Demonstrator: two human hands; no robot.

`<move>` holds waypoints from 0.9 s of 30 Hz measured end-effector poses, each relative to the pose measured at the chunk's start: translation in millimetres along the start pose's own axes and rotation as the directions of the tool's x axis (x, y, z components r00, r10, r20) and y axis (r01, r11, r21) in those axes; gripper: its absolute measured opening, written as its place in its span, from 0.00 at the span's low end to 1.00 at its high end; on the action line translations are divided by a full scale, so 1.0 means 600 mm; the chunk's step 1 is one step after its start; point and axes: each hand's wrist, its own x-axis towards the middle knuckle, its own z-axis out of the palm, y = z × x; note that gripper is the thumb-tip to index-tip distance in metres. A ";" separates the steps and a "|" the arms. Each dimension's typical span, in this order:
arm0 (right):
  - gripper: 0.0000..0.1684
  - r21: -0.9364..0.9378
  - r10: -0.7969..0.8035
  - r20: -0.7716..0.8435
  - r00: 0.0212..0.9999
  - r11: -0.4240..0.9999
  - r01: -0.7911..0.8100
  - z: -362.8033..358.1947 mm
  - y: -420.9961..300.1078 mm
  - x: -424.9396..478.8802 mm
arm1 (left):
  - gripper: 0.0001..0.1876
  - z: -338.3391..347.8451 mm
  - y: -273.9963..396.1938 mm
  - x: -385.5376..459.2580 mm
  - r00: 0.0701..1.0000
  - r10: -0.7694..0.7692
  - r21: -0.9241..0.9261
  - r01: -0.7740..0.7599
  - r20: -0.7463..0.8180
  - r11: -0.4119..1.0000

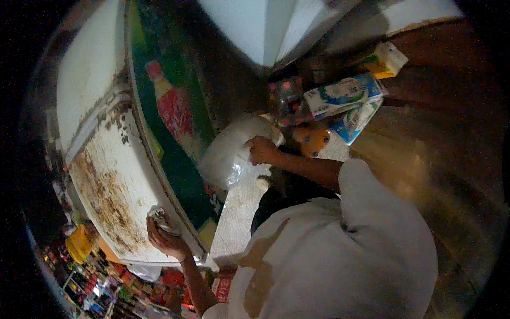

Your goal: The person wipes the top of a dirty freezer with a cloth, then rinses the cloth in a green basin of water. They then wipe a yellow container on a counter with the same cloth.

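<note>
My left hand [169, 241] holds a crumpled pale cloth or wad [162, 218] against the top of a white chest freezer [147, 187], near its front corner. Brown grime and dark specks [105, 203] cover much of that white surface. Over to the right, my right hand [261, 151] has its fingers curled on a large, pale, translucent plastic bag [223, 153]. The bag bulges beside the freezer's green front, which bears a printed bottle [173, 103]. What the bag contains is hard to make out.
A pale speckled slab [235, 215] runs below the bag. Beyond my right arm lie an orange item with blue dots [312, 140], a pack of bottles [290, 97], printed cartons [344, 95] and a yellow-and-white box [384, 60]. Colourful packaged goods [103, 283] crowd the lower left.
</note>
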 end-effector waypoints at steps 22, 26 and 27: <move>0.07 0.520 0.312 -0.853 0.417 0.451 0.726 -0.702 -0.080 -0.360 | 0.19 0.000 -0.009 0.002 0.988 0.134 0.053 -0.130 -0.077 0.990; 0.08 0.578 0.206 -0.815 0.541 0.236 0.781 -0.775 -0.024 -0.338 | 0.19 -0.002 0.001 0.001 0.981 0.149 0.100 -0.137 -0.126 0.986; 0.08 0.499 0.290 -0.862 0.415 0.353 0.791 -0.782 -0.029 -0.328 | 0.19 -0.002 0.001 0.001 0.980 0.151 0.124 -0.135 -0.128 0.983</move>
